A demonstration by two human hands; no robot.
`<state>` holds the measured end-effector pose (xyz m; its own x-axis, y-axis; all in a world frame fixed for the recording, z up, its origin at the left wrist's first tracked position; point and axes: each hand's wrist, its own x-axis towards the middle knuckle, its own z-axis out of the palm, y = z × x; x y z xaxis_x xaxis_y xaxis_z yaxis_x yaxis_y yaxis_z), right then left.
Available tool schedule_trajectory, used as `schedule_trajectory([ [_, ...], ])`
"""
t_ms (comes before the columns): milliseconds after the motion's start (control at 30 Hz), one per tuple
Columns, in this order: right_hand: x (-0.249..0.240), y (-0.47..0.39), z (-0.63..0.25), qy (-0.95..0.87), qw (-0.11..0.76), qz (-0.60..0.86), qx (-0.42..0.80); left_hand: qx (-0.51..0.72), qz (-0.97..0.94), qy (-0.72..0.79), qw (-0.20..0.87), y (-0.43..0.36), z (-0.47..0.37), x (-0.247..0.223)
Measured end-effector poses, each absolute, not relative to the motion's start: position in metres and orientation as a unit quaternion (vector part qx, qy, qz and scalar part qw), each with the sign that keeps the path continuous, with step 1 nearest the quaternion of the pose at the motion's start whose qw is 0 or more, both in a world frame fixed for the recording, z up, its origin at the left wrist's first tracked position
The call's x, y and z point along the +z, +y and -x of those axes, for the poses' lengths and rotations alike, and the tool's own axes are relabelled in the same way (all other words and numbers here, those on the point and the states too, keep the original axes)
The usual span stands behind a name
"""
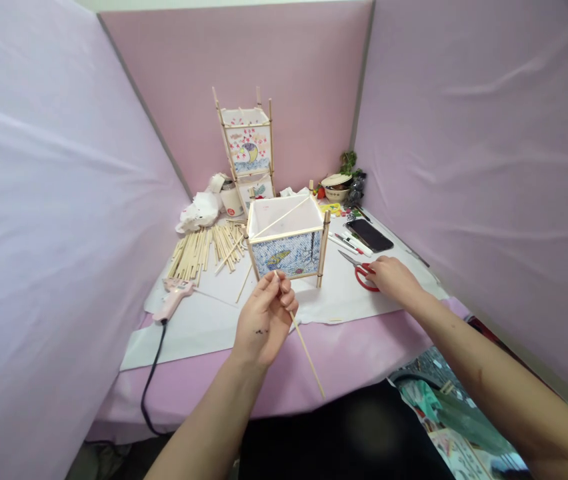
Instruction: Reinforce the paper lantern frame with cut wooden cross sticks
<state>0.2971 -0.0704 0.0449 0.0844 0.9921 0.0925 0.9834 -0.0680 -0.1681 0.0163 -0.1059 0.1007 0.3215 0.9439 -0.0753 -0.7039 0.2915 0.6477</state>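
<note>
Pinched in my left hand [267, 313] is a thin wooden stick [307, 353], slanting down toward my lap. Just beyond it stands a square lantern frame [287, 257] of sticks, with a blue-patterned front panel. One loose-looking stick [281, 219] lies diagonally across the frame's top. Over to the right, my right hand [393, 280] has its fingers closed at the red handles of a pair of scissors [364, 272]. The scissors rest on the white sheet, blades pointing away to the left. A taller decorated lantern [249, 147] rises behind the frame.
At the left lie a pink glue gun [175, 298] with a black cord and a pile of wooden sticks [204, 250]. Behind are crumpled tissue [199, 210] and a jar [231, 199]. To the right sit a phone [370, 235], several pens [353, 244] and a bowl [337, 190].
</note>
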Motion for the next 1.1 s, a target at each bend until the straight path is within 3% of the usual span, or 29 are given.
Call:
schedule_trajectory([
  [67, 0.071, -0.088, -0.282, -0.693, 0.171, 0.699, 0.029, 0.556, -0.279, 0.212, 0.754, -0.108, -0.019, 0.118],
  [133, 0.102, -0.110, -0.260, -0.718, 0.268, 0.633, 0.112, 0.576, -0.309, 0.186, 0.733, -0.110, -0.025, 0.136],
  [267, 0.151, -0.137, -0.214, -0.772, 0.275, 0.503, 0.274, 0.624, -0.377, 0.140, 0.670, -0.109, -0.041, 0.165],
  [433, 0.187, -0.118, -0.204, -0.813, 0.247, 0.465, 0.246, 0.657, -0.469, 0.152, 0.570, -0.091, -0.033, 0.194],
  [600, 0.247, -0.071, -0.220, -0.768, 0.393, 0.477, 0.166, 0.756, -0.522, 0.181, 0.351, -0.032, 0.017, 0.208],
  [667, 0.265, -0.047, -0.218, -0.768, 0.410, 0.464, 0.165, 0.777, -0.506, 0.220, 0.305, 0.006, 0.033, 0.200],
  [833, 0.264, 0.010, -0.193, -0.800, 0.261, 0.520, 0.151, 0.638, -0.527, 0.376, 0.417, 0.094, 0.041, 0.158],
  [933, 0.253, 0.031, -0.183, -0.820, 0.164, 0.531, 0.135, 0.587, -0.552, 0.392, 0.444, 0.118, 0.032, 0.140],
  [1100, 0.250, 0.044, -0.178, -0.836, 0.073, 0.536, 0.096, 0.550, -0.575, 0.372, 0.478, 0.129, 0.023, 0.125],
])
